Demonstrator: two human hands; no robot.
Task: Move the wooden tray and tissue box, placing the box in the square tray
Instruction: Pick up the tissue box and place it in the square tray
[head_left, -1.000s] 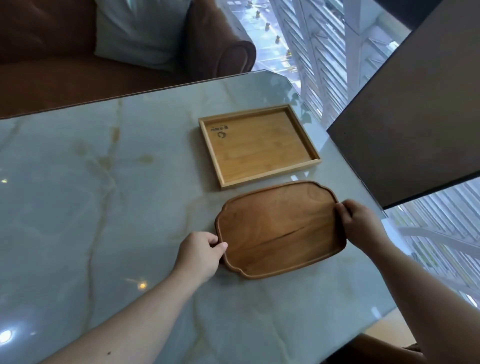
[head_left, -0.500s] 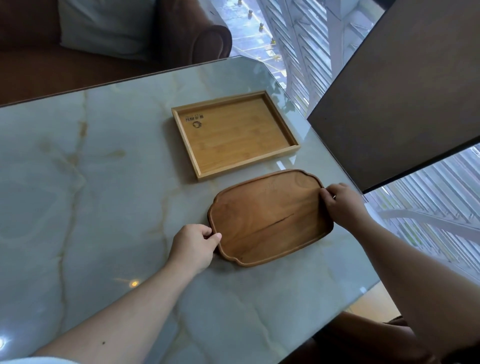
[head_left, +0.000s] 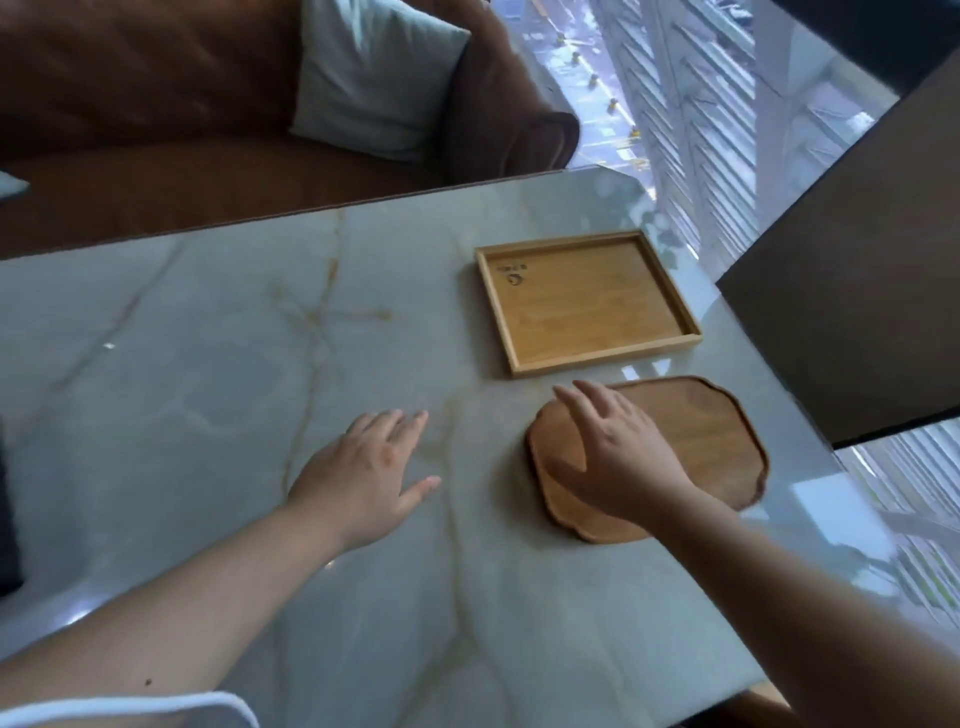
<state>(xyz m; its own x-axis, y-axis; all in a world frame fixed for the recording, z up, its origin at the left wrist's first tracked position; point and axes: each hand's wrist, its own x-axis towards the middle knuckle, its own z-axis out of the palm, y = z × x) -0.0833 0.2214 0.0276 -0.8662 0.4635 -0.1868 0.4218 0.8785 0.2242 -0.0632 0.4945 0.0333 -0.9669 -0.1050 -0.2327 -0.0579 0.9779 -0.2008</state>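
Both hands are hovering with fingers spread wide, holding nothing: the left hand (head_left: 371, 475) over bare desk (head_left: 208, 364), the right hand (head_left: 618, 457) over the wooden tray (head_left: 711, 441) lying near the desk's right edge, where a careless push risks sliding it off. The square tray (head_left: 587, 301) is sitting empty just beyond; no tissue box is showing.

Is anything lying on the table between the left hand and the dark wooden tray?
No. In the head view, only bare marble table separates the left hand from the dark wooden tray.
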